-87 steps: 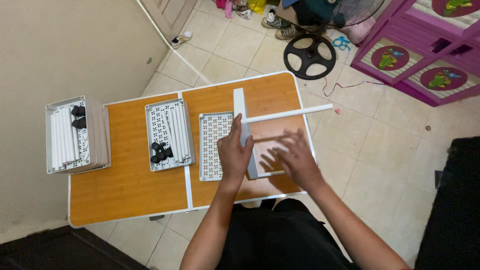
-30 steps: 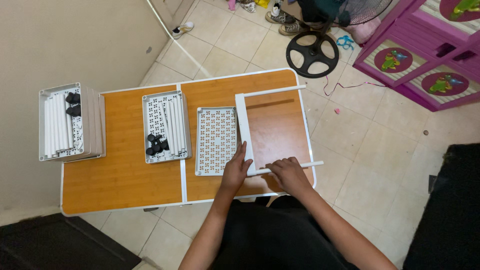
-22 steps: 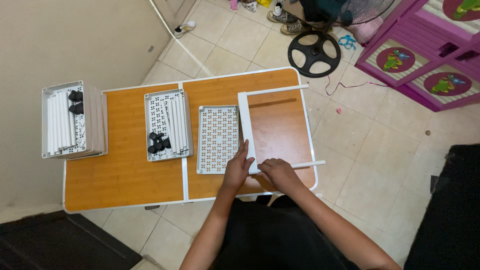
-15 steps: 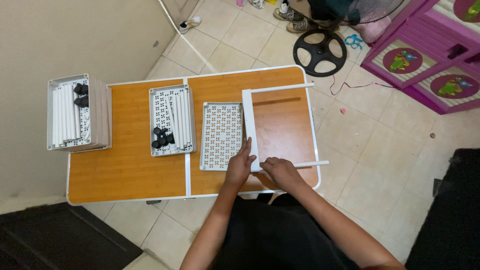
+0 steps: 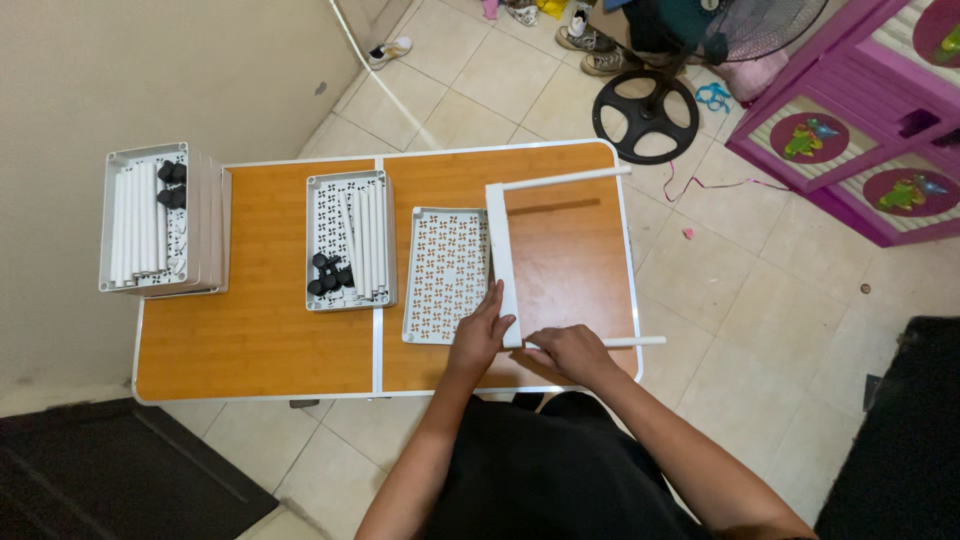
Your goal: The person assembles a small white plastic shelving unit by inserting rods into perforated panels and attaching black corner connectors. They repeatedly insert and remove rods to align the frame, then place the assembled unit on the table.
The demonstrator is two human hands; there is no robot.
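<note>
A tiled floor is seen beneath an orange wood-grain folding table with a white rim, set close to a beige wall; a black fan base and a purple cabinet are seen beyond the table's far right corner.

Near the table's near edge, right of the centre seam, the left hand is laid on the near end of a white bar, which runs from there toward the far edge. The fingers of this hand are curled narrowly around that end, with the thumb against the bar's side. The right hand is placed just beside it, its fingers closed on the inner end of a white rod that lies along the near edge and juts past the right edge. A second white rod is joined to the bar's far end and reaches toward the far right corner.

Just left of the bar, touching it, a white perforated panel lies flat. Further left, across the centre seam, a perforated tray is loaded with white tubes and black caps. At the far left corner, a stack of trays with more tubes overhangs the left edge.
</note>
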